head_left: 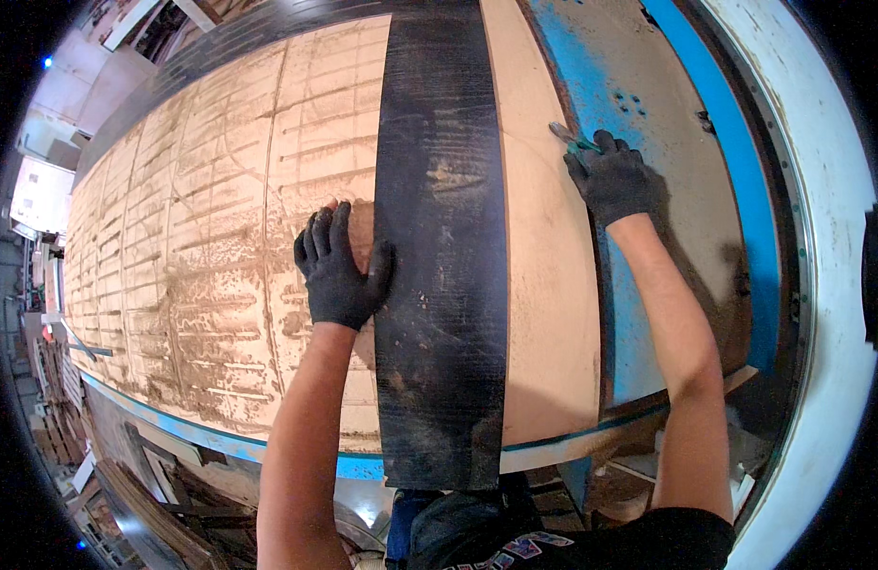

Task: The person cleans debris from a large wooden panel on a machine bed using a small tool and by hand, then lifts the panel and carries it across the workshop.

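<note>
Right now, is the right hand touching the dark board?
No, the gloved right hand is well to the right of the dark board, gripping a small green-handled tool.

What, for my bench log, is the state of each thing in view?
Dark plank: flat, scuffed.
Pale board: grooved and brown-stained left of the plank.
Blue surface: paint patchy.
Left hand: gloved, open, thumb at the plank's edge.
Right hand: gloved, closed on small green tool.
Small green tool: held, tip exposed.

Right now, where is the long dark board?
In the head view, the dark board runs up the picture's middle, the left hand at its left edge.
</note>
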A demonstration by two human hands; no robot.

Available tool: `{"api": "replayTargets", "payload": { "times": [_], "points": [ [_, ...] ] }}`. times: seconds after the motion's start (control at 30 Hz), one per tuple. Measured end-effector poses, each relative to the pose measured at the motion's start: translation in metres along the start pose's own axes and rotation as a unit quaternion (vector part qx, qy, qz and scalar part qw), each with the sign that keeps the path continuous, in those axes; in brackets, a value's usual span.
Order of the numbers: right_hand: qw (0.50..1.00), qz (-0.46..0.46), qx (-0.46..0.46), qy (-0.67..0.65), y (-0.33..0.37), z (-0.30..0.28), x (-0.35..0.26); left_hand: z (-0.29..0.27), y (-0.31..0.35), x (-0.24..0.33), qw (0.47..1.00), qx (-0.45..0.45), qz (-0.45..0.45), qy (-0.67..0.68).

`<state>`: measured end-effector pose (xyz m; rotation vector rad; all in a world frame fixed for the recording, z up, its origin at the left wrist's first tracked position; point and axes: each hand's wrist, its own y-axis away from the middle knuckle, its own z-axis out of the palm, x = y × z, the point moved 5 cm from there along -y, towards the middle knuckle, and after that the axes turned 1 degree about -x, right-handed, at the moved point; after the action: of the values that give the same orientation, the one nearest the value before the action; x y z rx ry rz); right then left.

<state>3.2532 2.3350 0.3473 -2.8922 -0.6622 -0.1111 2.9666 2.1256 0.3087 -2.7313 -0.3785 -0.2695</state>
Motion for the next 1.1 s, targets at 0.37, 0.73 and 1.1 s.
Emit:
{"api": "replayTargets", "payload": {
  "times": [0.37,0.73,1.1],
  "points": [
    [0.999,0.021,-0.036,-0.029,-0.003,0.018,0.004,0.0,-0.001,0.005,1.0,-0.011,-0.005,0.001],
    [0.981,0.051,-0.12,-0.141,-0.006,0.042,0.021,-0.003,0.0,0.001,1.0,-0.011,-0.022,0.015],
    [0.858,0.156,-0.1,-0.479,-0.004,0.042,0.037,-0.001,-0.001,0.0,0.999,-0.015,-0.021,0.021]
  ]
}}
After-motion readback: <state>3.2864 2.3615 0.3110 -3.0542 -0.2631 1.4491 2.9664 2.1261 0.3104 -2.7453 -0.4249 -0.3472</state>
